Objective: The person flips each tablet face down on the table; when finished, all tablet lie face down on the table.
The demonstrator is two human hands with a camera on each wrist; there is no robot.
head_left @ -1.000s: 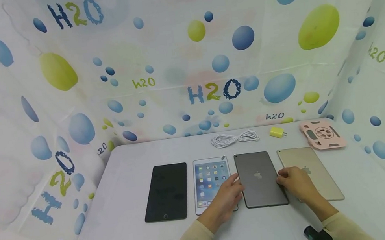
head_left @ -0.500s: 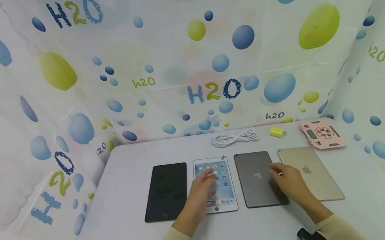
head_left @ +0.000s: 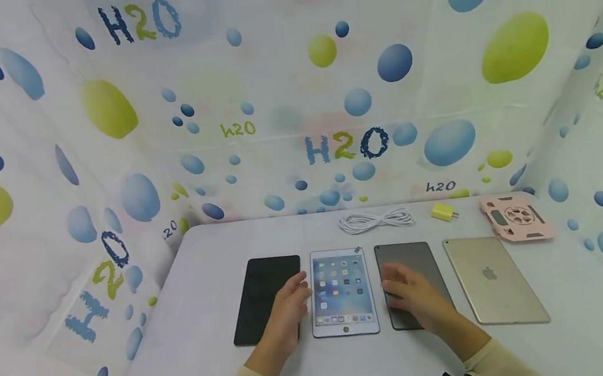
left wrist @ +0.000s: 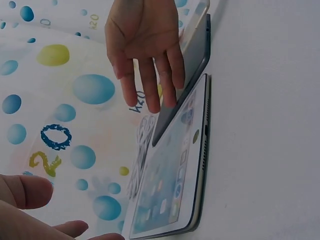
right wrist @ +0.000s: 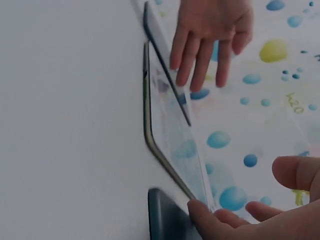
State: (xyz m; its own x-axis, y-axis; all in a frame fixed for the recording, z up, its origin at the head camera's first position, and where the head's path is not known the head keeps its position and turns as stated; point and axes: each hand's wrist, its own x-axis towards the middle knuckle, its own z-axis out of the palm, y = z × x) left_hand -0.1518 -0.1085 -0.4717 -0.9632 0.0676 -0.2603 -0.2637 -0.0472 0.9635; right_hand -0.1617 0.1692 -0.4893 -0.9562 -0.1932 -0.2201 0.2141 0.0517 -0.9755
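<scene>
A white tablet (head_left: 342, 292) with its screen lit and app icons showing lies face up between my two hands. My left hand (head_left: 287, 314) is held beside its left edge, over the right part of a black tablet (head_left: 261, 298) whose screen is dark. On the other side my right hand (head_left: 417, 299) hovers over a dark grey tablet (head_left: 406, 253) lying back up. Both hands hold nothing, palms facing each other and fingers loosely extended. In the left wrist view the right hand (left wrist: 147, 50) shows relaxed, spread fingers; the right wrist view shows the left hand (right wrist: 212, 40) likewise.
A gold tablet (head_left: 493, 281) lies back up at the right end of the row. Behind the tablets are a coiled white cable (head_left: 376, 220), a yellow charger plug (head_left: 444, 211) and a pink case (head_left: 517, 217). A patterned cloth (head_left: 268, 92) rises behind the white table (head_left: 203, 255).
My right hand has left the dark grey tablet's right edge and moved left over it. My left hand has moved left, off the white tablet's screen. The head view has shifted slightly.
</scene>
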